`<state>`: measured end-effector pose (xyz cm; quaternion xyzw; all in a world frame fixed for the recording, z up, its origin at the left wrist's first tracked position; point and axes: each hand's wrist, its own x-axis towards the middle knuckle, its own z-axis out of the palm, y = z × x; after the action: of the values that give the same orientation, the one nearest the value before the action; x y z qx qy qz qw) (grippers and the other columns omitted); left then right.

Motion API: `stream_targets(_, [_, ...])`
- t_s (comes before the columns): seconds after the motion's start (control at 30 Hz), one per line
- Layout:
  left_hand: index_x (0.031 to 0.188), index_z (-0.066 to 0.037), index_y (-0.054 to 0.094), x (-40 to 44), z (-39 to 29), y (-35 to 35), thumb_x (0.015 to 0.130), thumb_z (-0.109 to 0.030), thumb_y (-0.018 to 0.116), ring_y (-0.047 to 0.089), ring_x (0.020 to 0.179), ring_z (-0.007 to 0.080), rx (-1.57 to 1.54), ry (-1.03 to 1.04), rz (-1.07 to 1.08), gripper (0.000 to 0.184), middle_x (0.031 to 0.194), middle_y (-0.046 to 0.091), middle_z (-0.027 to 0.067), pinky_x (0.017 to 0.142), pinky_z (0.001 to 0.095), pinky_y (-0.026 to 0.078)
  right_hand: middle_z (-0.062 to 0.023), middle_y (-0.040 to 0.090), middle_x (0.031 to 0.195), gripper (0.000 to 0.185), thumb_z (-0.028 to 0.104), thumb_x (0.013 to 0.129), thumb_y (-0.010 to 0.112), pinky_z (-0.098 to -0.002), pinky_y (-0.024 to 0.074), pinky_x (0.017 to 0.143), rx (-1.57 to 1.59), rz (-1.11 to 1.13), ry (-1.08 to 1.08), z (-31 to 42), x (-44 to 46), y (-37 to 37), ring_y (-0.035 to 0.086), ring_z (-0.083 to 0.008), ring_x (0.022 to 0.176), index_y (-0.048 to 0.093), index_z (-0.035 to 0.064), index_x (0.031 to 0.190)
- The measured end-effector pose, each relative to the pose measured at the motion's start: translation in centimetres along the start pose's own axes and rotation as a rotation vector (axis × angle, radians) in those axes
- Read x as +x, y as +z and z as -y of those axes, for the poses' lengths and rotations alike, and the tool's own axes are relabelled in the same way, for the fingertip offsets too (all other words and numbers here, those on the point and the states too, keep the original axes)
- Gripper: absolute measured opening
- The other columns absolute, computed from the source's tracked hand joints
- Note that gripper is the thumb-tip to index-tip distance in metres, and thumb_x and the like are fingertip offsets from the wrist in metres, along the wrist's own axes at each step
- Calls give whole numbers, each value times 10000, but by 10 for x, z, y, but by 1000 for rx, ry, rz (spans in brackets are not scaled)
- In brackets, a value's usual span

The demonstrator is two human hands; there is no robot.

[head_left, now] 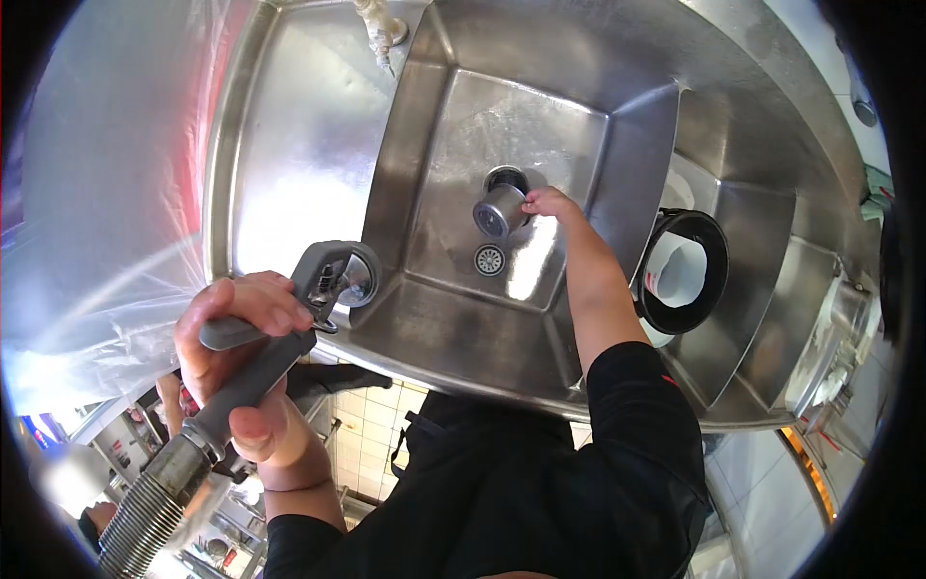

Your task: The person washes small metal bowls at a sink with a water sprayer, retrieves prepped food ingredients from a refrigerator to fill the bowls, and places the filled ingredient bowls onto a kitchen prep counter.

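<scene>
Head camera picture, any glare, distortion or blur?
Head view: bright glare on the drainboard and a streak on the basin floor; head view: strong fisheye curving, black corners; head view: sprayer fairly sharp, a blurred pale patch lower left.

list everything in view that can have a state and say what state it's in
sprayer: held in left hand, no spray visible
metal cylinder: tilted, gripped by right hand
drain: partly hidden by the cylinder
slotted disc: lying on the sink floor
black bucket: white item inside
plastic sheet: hanging, creased
</scene>
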<state>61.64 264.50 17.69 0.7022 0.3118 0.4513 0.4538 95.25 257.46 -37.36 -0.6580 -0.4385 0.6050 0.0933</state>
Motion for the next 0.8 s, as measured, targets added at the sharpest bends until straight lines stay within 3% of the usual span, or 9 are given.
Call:
stream_targets(0.13, [1346,57,412,1,-4,4,834,-666,591,578,777,229,-24,1,18,904,896,536,105,861,447,423,-56,700,821,261,302,821,761,-320,500,703,598,-142,145,7,-14,8,641,-158,739,727,75,947])
stream_targets(0.23, [1391,74,381,0,-8,4,843,-618,604,562,804,234,-51,-26,52,910,918,520,109,886,449,401,-26,706,813,219,242,826,770,-304,496,685,364,-418,-23,24,-31,27,610,-147,704,729,57,937])
stream_targets(0.27, [1364,69,410,0,-9,5,830,-638,622,569,792,233,-45,-48,37,911,897,530,106,872,440,412,-62,721,814,179,234,808,763,-352,508,693,217,-562,-29,47,-58,33,639,-207,712,745,98,923])
stream_targets(0.37, [1282,60,458,3,-10,13,805,-616,685,571,791,236,-92,-87,26,858,886,537,109,870,431,418,-35,704,827,159,208,746,712,-417,493,781,-489,-860,-276,53,-92,65,634,-271,849,760,162,891])
stream_targets(0.53, [1178,27,471,9,-10,42,806,-577,707,563,800,241,-114,-108,41,748,900,529,115,883,434,416,-4,667,1095,168,185,822,604,-434,358,995,-650,-621,11,15,-118,94,477,-269,1195,757,193,891])
stream_targets(0.63, [1167,9,463,10,-16,61,815,-565,704,561,802,238,-136,-124,85,716,915,527,117,885,439,418,-49,602,1231,252,160,830,576,-435,337,1024,-593,-831,17,3,-132,101,439,-292,1230,723,182,1034])
stream_targets(0.67, [1164,3,461,10,-18,68,818,-560,704,561,802,236,-156,-125,95,705,922,527,117,886,441,418,-90,524,1346,369,170,822,595,-440,337,1039,-600,-864,113,4,-137,104,451,-298,1228,653,149,1186])
stream_targets(0.77, [1172,-8,457,13,-23,89,828,-536,709,553,811,228,-219,-143,114,679,945,526,116,873,430,430,-128,558,1317,477,185,793,626,-462,393,1010,-309,-681,535,40,-175,108,509,-343,1204,595,92,1259])
stream_targets(0.8, [1167,-15,460,13,-24,95,832,-508,720,546,828,222,-255,-149,138,650,965,527,117,855,406,445,-171,608,1229,425,186,775,627,-469,444,956,-253,-523,515,33,-185,115,570,-368,1136,637,48,1177])
